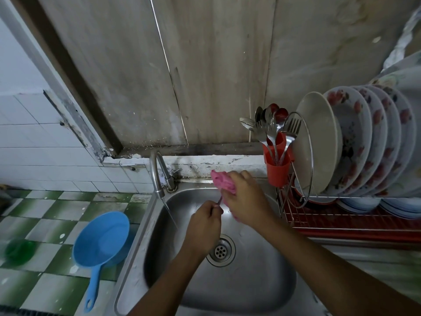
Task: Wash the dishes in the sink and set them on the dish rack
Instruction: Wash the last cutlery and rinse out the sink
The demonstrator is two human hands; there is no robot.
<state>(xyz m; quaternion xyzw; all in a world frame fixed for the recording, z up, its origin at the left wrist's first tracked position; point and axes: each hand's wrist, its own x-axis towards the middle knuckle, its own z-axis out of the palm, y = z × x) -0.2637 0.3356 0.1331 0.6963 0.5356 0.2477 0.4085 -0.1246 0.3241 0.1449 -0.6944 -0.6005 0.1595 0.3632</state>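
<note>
1. Head view: over the steel sink (262, 293), the left hand (205, 224) pinches a thin metal utensil handle (219, 199). Its far end is hidden in the pink scrubbing cloth (222, 182), which the right hand (247, 201) clenches.
2. Water runs from the faucet (157, 176); the dish rack (341, 222), right of the sink, holds upright plates (355, 142).

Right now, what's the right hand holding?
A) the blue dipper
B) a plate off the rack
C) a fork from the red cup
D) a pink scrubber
D: the right hand grips the pink scrubber above the sink, while the left hand pinches a thin metal utensil.
</note>
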